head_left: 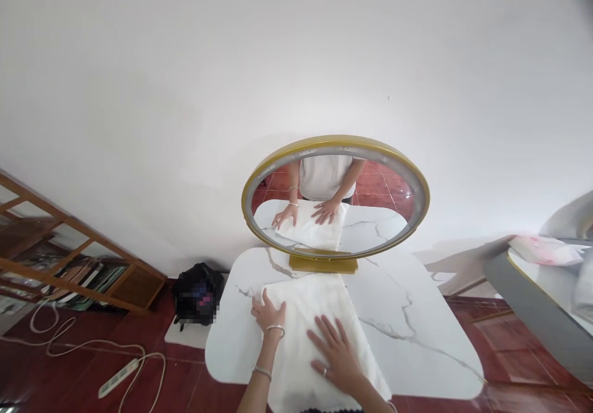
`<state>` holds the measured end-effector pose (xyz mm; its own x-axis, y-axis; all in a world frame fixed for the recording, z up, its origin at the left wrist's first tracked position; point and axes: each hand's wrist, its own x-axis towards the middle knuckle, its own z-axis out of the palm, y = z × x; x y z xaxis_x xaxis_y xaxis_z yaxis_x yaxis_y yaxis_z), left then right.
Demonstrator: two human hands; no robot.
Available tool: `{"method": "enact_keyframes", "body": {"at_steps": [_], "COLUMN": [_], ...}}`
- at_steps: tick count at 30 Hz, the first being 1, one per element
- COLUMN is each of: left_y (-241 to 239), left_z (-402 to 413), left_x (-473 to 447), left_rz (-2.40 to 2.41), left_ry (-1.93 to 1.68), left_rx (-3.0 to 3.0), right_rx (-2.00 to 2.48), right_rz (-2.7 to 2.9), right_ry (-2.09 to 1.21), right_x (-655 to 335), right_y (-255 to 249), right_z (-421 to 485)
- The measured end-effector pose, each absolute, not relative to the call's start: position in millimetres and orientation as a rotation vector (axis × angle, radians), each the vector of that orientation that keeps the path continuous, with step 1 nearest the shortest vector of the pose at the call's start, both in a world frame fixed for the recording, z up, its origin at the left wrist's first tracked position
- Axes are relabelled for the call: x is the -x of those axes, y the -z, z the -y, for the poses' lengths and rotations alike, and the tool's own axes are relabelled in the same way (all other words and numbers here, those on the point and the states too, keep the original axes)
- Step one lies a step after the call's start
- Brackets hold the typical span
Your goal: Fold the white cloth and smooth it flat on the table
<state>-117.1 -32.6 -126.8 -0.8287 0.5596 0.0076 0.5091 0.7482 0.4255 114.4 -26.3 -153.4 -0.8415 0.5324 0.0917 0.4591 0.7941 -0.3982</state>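
Note:
A white cloth [319, 302] lies spread over the marble-patterned table [398, 351], its near end reaching the front edge. My left hand [269, 314], with bracelets on the wrist and forearm, rests at the cloth's left edge, fingers apart. On the cloth's right half my right hand [336, 354] lies flat with spread fingers and a ring on one of them. Beyond the cloth stands an oval mirror [336, 257] in a gold frame, reflecting both hands and the cloth.
To the left are a black bag [197, 292], a white power strip [118, 378] with its cable on the red tiled floor, and a wooden shelf [83, 258]. At right stands another table [532, 296] bearing a plastic bag [544, 249]. A white wall [185, 92] rises behind.

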Motion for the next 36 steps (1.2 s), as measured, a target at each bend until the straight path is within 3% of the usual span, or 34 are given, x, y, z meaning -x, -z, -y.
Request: {"method": "enact_keyframes", "body": {"at_steps": [4, 10, 15, 20, 23, 29, 36], "left_y": [100, 59, 23, -6, -20, -47, -86], "left_z": [13, 8, 21, 37, 46, 61, 61], "left_x": [114, 92, 81, 85, 90, 89, 89], "left_rz": [-2.539, -2.102, -1.970, -1.947, -1.904, -1.827, -1.718], "left_ry": [-0.650, -0.472, -0.337, -0.147, -0.226, -0.541, -0.654], "left_rx": [-1.183, -1.633, -1.804, -2.007, -2.051, -1.918, -2.061], "right_rx": [0.874, 1.073, 1.062, 0.648, 0.472, 0.512, 0.520], "right_rz": [2.736, 2.583, 2.325, 2.494, 2.679, 2.707, 2.754], "right_ry": [-0.522, -0.776, -0.852, -0.704, -0.713, -0.872, -0.846], "right_x": [-155, -181, -140, -91, -81, -102, -131], "right_y": [157, 147, 93, 33, 15, -9, -37], "right_z": [25, 23, -6, -39, -45, -39, -39]}}
